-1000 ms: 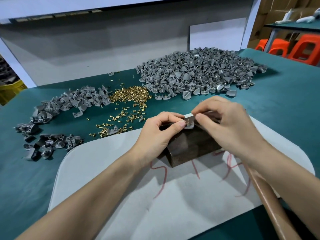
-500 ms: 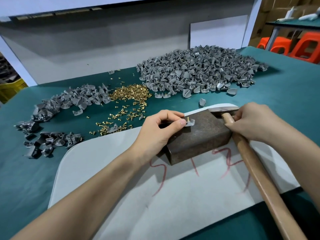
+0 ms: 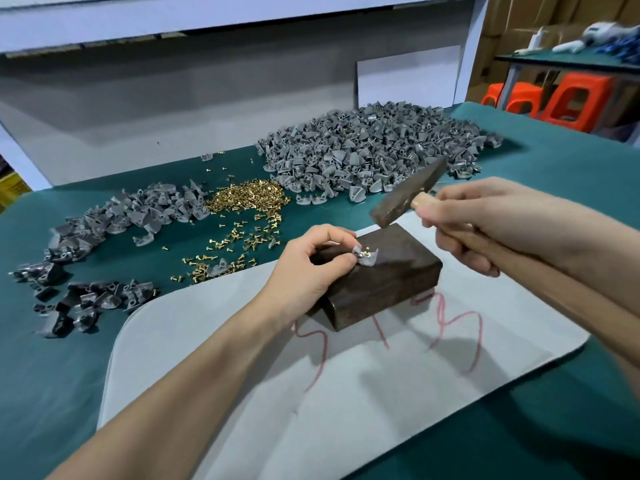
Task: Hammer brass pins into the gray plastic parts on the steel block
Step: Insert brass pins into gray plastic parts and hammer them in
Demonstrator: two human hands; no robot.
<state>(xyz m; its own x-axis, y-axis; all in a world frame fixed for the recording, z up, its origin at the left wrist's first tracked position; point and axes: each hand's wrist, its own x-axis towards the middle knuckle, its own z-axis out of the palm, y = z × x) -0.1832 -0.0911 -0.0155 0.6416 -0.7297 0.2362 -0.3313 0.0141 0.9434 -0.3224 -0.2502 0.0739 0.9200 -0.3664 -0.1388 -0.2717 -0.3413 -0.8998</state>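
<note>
**Work surface.** Teal-covered table (image 3: 571, 174), with a pale gray felt mat (image 3: 242, 393) marked in red laid at the near edge. Bearings below are taken from the block.

**Stock.** Large heap of gray plastic parts (image 3: 363, 147) at twelve o'clock. Smaller gray heap (image 3: 138, 213) at ten o'clock. Darker heap (image 3: 86, 299) at nine o'clock. Heap of brass pins (image 3: 246, 199) at eleven o'clock, with strays scattered toward the mat.

**Anvil.** Dark rectangular steel block (image 3: 388, 282) sits on the mat.

**Tool.** Wooden-handled steel hammer (image 3: 405, 199) is raised above the block at one o'clock. The right hand (image 3: 478, 226) is clenched round the handle just below the head.

**Workpiece.** One small gray plastic part (image 3: 365, 259) lies on the block's top face. The left hand (image 3: 311, 271) pinches its nine o'clock edge. A brass pin (image 3: 367, 250) stands proud in the part, not yet driven.

**Handling, as judged.** The part looks light, rigid and smooth, so it is liable to skid on bare steel under a glancing blow. It is best held at the edge farthest from the pin, fingers clear of the strike line. The pin is tiny and likely to tilt, so a short, square tap suits it.

**Containers.** All stock lies loose on the table. A yellow crate (image 3: 8, 188) shows at the far nine o'clock edge; its contents cannot be made out.
</note>
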